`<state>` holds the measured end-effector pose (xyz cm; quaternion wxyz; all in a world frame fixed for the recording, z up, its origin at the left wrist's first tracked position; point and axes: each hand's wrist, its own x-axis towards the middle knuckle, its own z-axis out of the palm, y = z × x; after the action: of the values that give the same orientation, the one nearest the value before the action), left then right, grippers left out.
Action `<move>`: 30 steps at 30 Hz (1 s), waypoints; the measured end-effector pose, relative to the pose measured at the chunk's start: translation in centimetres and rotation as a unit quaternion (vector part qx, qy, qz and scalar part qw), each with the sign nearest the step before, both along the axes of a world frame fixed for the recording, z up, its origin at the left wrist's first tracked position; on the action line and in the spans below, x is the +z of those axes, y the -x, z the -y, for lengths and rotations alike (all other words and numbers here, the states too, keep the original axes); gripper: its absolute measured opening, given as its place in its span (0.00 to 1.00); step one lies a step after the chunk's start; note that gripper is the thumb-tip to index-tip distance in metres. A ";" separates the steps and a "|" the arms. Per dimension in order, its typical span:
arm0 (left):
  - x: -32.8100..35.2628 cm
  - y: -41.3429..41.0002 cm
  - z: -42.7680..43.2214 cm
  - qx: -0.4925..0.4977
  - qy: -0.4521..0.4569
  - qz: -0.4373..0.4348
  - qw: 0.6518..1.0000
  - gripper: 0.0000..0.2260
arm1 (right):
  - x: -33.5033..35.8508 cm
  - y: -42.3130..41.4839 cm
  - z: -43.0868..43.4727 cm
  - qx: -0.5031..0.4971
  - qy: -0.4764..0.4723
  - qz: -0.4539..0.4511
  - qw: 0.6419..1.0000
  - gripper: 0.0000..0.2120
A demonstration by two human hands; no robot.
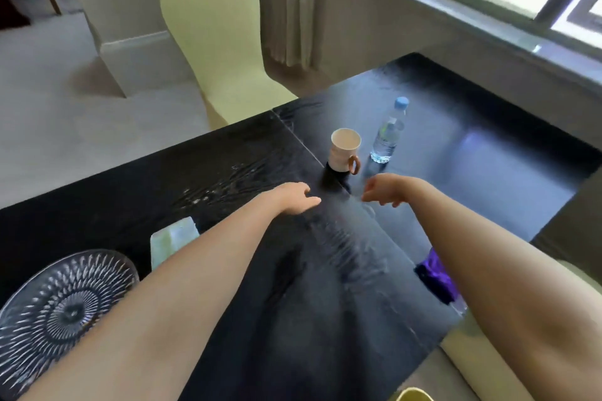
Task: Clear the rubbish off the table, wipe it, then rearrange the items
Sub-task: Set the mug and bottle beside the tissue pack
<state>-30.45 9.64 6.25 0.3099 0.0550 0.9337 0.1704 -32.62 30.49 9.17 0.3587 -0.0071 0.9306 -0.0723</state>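
Note:
A dark wooden table (pixel 228 166) with wet streaks fills the view. A cream mug (pixel 344 150) with a brown handle stands upright near its middle, and a clear water bottle (pixel 390 132) with a blue cap stands just right of it. My left hand (pixel 294 197) reaches forward over the table, fingers apart, holding nothing, a little short of the mug on its left. My right hand (pixel 387 187) hovers just in front of the mug and bottle with loosely curled fingers, holding nothing.
A patterned glass plate (pixel 58 306) lies at the near left, with a pale green pack (pixel 169 242) beside it, partly under my left arm. A purple cloth (pixel 435 277) lies at the right edge. A cream chair (pixel 215 42) stands behind the table; a yellow rim (pixel 415 395) shows at the bottom.

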 end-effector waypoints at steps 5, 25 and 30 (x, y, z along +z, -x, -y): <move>-3.2 5.6 -3.9 0.068 -0.056 0.014 0.996 0.33 | -2.8 4.8 -4.9 -0.015 -0.020 -0.046 0.999 0.16; -12.9 18.9 -9.0 0.235 -0.367 -0.065 0.898 0.42 | -12.7 19.7 -10.8 -0.374 0.325 -0.205 0.844 0.32; -13.3 19.5 -9.9 0.235 -0.408 -0.082 0.878 0.43 | -13.6 19.6 -10.3 -0.374 0.346 -0.223 0.831 0.28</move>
<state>-49.93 19.54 -7.07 0.1330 -0.0302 0.7891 0.5989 -52.23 40.78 -4.44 0.0607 0.2014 0.8310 -0.5149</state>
